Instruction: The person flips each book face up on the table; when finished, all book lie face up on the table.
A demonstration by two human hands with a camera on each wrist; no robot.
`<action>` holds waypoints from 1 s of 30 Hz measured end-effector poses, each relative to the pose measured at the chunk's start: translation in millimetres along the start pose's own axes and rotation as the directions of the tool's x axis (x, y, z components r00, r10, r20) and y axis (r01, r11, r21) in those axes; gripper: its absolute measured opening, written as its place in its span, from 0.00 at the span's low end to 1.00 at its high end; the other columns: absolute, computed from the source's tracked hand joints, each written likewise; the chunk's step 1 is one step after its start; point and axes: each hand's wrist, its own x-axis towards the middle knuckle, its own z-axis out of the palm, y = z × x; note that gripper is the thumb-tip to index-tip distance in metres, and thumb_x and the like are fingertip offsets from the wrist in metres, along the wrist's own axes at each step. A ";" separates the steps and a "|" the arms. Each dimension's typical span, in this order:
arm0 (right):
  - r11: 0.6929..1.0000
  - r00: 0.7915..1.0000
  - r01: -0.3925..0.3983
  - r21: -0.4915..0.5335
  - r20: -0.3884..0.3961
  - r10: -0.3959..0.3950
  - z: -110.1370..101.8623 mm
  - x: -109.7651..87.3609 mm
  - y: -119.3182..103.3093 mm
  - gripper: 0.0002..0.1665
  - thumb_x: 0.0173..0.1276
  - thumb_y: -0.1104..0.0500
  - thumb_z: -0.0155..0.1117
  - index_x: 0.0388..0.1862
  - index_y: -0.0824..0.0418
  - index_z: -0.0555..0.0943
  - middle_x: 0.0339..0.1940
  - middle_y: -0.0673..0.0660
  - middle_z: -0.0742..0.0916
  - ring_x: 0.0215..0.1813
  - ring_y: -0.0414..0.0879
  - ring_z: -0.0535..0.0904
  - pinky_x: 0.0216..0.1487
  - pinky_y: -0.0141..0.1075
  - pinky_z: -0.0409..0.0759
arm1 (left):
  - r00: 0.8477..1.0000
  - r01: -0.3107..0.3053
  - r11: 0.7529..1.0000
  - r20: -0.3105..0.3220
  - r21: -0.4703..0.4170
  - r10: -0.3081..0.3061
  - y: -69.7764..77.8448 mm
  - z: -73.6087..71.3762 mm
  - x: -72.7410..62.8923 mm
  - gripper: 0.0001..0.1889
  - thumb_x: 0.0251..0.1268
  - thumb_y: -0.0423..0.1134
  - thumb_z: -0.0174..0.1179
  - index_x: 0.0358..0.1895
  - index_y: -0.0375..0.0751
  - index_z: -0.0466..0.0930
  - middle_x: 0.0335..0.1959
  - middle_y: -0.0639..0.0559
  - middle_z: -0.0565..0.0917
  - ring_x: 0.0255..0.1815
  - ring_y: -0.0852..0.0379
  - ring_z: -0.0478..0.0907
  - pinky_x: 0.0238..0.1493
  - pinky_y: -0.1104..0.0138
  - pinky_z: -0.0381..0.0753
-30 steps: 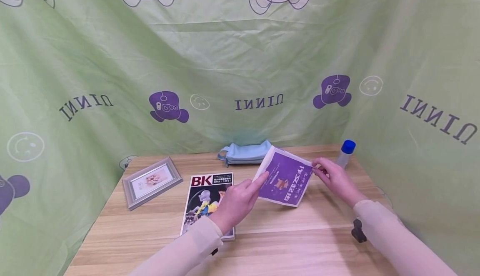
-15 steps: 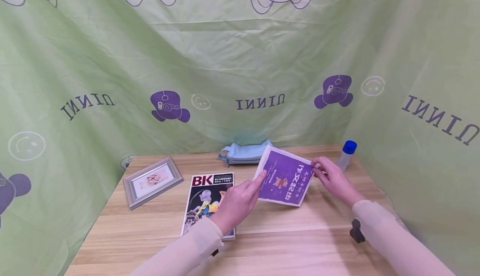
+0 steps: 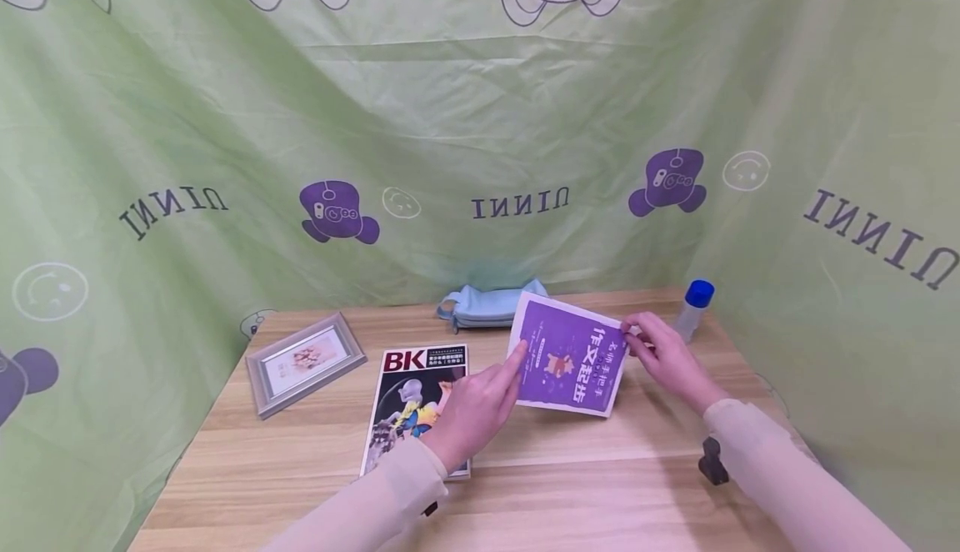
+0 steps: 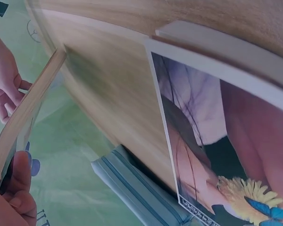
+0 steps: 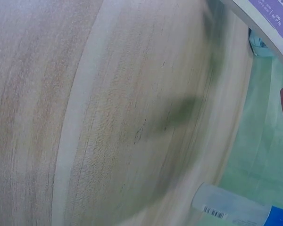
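A purple-covered book is held up at a tilt over the right half of the table, its cover facing up toward me. My left hand grips its left edge, index finger lying along the cover; the left wrist view shows those fingers against the edge of the book. On the other side my right hand pinches the book's upper right edge between thumb and fingers. Partly covered by the left hand and forearm, a BK magazine lies flat on the table.
Left of the magazine lies a grey picture frame. At the back edge, a light blue pencil case is partly behind the book. A clear bottle with a blue cap stands at the back right. Green curtain hangs around the wooden table.
The book has turned a little between the hands, its left edge shifting left and its cover coming round more squarely to me. Both hands keep hold of it nearly in place.
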 end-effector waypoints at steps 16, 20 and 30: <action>1.000 1.000 0.002 -0.016 -0.005 -0.002 -3.0 -2.1 4.3 0.15 0.73 0.74 0.63 0.52 0.60 0.81 0.46 0.54 0.84 0.38 0.49 0.84 0.39 0.32 0.86 | 0.990 0.136 0.980 0.066 -0.145 -0.127 5.3 7.0 -2.8 0.31 0.78 0.36 0.61 0.79 0.35 0.64 0.39 0.47 0.90 0.31 0.58 0.87 0.36 0.72 0.86; 0.999 1.000 0.000 -0.044 -0.013 -0.001 -4.0 -2.8 7.1 0.16 0.72 0.74 0.65 0.53 0.58 0.82 0.47 0.53 0.85 0.39 0.45 0.82 0.40 0.32 0.86 | 0.976 0.196 0.965 0.131 -0.176 -0.175 8.1 6.5 -3.9 0.32 0.80 0.40 0.59 0.80 0.36 0.62 0.45 0.43 0.90 0.38 0.54 0.89 0.43 0.68 0.87; 0.998 1.000 -0.005 -0.064 -0.024 0.004 -4.7 -2.4 10.0 0.15 0.72 0.73 0.66 0.52 0.58 0.84 0.49 0.54 0.86 0.41 0.44 0.82 0.42 0.31 0.84 | 0.941 0.294 0.931 0.237 -0.216 -0.242 10.3 12.3 -6.3 0.33 0.82 0.46 0.56 0.82 0.36 0.59 0.48 0.39 0.89 0.47 0.48 0.89 0.51 0.62 0.87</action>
